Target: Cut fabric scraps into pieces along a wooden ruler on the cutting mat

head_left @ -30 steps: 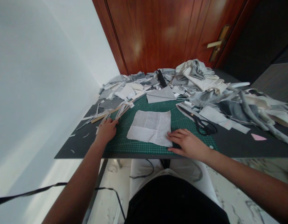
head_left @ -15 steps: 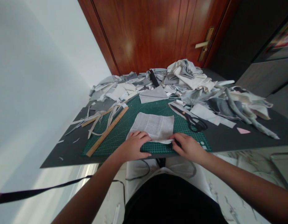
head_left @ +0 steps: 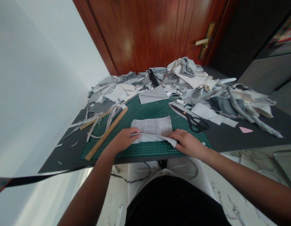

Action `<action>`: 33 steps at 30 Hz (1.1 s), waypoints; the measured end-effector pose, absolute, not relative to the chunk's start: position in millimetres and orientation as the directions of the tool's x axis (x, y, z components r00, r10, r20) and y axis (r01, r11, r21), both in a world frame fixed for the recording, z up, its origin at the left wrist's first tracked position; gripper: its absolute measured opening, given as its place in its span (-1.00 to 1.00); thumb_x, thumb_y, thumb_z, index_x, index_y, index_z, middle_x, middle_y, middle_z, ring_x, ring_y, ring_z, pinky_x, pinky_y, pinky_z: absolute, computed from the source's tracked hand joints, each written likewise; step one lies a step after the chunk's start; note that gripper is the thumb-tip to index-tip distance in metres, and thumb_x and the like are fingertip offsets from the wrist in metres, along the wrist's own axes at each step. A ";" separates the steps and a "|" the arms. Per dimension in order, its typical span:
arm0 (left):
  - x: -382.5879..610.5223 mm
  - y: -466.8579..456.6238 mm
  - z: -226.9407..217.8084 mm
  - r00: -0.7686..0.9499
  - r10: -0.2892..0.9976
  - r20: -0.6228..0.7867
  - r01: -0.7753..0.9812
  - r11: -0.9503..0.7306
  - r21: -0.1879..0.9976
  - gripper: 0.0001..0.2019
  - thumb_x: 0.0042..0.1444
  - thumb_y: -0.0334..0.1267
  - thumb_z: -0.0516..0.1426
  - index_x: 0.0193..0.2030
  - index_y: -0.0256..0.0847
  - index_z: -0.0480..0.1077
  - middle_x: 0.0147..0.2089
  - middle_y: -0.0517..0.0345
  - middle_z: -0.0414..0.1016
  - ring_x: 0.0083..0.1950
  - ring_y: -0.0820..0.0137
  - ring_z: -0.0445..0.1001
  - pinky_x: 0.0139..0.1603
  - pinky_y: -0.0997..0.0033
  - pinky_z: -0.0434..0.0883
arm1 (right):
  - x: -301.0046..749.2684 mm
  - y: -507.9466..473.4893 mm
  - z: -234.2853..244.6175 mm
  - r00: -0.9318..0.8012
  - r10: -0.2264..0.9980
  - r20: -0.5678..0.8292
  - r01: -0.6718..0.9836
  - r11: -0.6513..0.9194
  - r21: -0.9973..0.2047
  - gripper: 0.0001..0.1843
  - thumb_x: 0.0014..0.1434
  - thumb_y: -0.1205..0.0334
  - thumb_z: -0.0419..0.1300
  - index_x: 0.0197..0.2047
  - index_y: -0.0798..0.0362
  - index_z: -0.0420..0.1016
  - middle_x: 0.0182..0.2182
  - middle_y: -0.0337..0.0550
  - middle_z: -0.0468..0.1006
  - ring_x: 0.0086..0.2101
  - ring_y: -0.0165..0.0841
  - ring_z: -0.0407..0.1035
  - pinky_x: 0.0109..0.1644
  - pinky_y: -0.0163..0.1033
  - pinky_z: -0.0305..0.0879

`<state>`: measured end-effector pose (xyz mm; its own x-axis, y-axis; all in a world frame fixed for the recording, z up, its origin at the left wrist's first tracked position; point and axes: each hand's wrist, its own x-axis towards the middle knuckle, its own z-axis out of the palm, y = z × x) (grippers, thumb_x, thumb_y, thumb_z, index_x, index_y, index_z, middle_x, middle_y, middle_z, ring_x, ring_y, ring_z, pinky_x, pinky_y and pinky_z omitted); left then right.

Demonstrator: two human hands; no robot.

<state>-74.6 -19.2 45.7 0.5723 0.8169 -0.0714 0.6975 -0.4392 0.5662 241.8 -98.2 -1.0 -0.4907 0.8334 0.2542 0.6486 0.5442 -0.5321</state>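
Observation:
A light grey piece of fabric (head_left: 152,126) lies on the green cutting mat (head_left: 145,110), its near edge raised and turned back in a fold. My left hand (head_left: 124,140) pinches the left end of that edge between thumb and fingers. At the right end, my right hand (head_left: 185,142) grips the same edge, and a corner of cloth hangs below its fingers. Black-handled scissors (head_left: 197,123) rest just beyond my right hand. To the left of my left hand, a wooden ruler (head_left: 105,135) lies slantwise across the mat.
Heaped fabric scraps (head_left: 190,75) cover the back and right of the dark table (head_left: 220,141). Thin cloth strips (head_left: 94,127) lie around the ruler. A pink scrap (head_left: 245,129) sits at the right. Behind the table stands a wooden door (head_left: 145,34), with a white wall (head_left: 48,56) at left.
The fabric lay nearly flat with my left hand resting on it. Now both hands hold its near edge lifted and folded back, so it looks shorter. My left hand has shifted left.

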 end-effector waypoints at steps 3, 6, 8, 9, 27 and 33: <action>-76.8 -7.5 42.4 0.522 0.852 -0.038 0.722 -0.418 0.551 -0.75 0.23 -0.03 0.11 -0.27 -0.14 0.49 -0.23 0.18 0.59 -0.15 0.26 0.51 -0.08 0.33 0.35 | 240.2 -83.8 4.0 -0.332 0.926 0.181 0.696 0.370 -0.616 -0.67 0.43 0.12 -0.02 -0.17 0.05 0.53 -0.30 -0.08 0.61 -0.26 -0.25 0.49 -0.14 -0.22 0.33; -76.4 3.9 35.0 0.424 0.905 0.033 0.774 -0.381 0.506 -0.72 0.25 -0.01 0.08 -0.29 -0.15 0.46 -0.26 0.17 0.57 -0.18 0.26 0.49 -0.12 0.34 0.34 | 236.3 -64.4 12.6 -0.135 0.988 0.077 0.748 0.153 -0.646 -0.64 0.43 0.03 -0.02 -0.24 0.03 0.48 -0.41 -0.14 0.60 -0.39 -0.29 0.48 -0.31 -0.28 0.25; -74.1 11.7 30.5 0.357 0.931 0.078 0.818 -0.352 0.455 -0.72 0.26 -0.01 0.08 -0.33 -0.15 0.42 -0.31 0.19 0.53 -0.23 0.29 0.46 -0.15 0.36 0.32 | 232.3 -50.3 18.9 -0.070 0.998 -0.004 0.773 0.052 -0.632 -0.66 0.43 0.05 -0.01 -0.23 0.04 0.46 -0.46 -0.16 0.58 -0.47 -0.32 0.47 -0.34 -0.29 0.23; -72.6 15.8 28.6 0.328 0.940 0.100 0.833 -0.337 0.438 -0.74 0.25 -0.03 0.10 -0.34 -0.15 0.41 -0.32 0.19 0.52 -0.23 0.29 0.45 -0.15 0.36 0.31 | 230.1 -43.8 21.6 -0.053 0.997 -0.053 0.785 0.009 -0.619 -0.67 0.43 0.07 -0.01 -0.22 0.05 0.47 -0.50 -0.17 0.57 -0.52 -0.33 0.45 -0.35 -0.29 0.23; -55.5 39.2 18.1 0.219 0.972 0.084 0.951 -0.232 0.202 -0.75 0.34 -0.04 0.07 0.00 -0.06 0.47 -0.05 0.00 0.53 -0.04 0.12 0.53 -0.08 0.23 0.36 | 206.3 -20.2 23.0 0.124 0.989 -0.082 0.978 -0.136 -0.161 -0.54 0.43 0.07 -0.07 0.08 0.24 0.46 -0.15 0.37 0.63 -0.12 0.07 0.59 -0.10 0.00 0.43; -60.8 53.9 19.3 0.268 0.960 0.085 0.913 -0.281 0.295 -0.84 0.21 -0.13 0.18 -0.27 -0.17 0.44 -0.18 0.04 0.44 -0.12 0.21 0.47 -0.04 0.25 0.38 | 193.1 -33.5 31.4 0.072 0.958 0.279 0.985 -0.025 -0.170 -0.67 0.33 0.18 0.12 0.07 0.21 0.39 -0.05 0.35 0.54 -0.07 0.02 0.47 -0.10 -0.05 0.39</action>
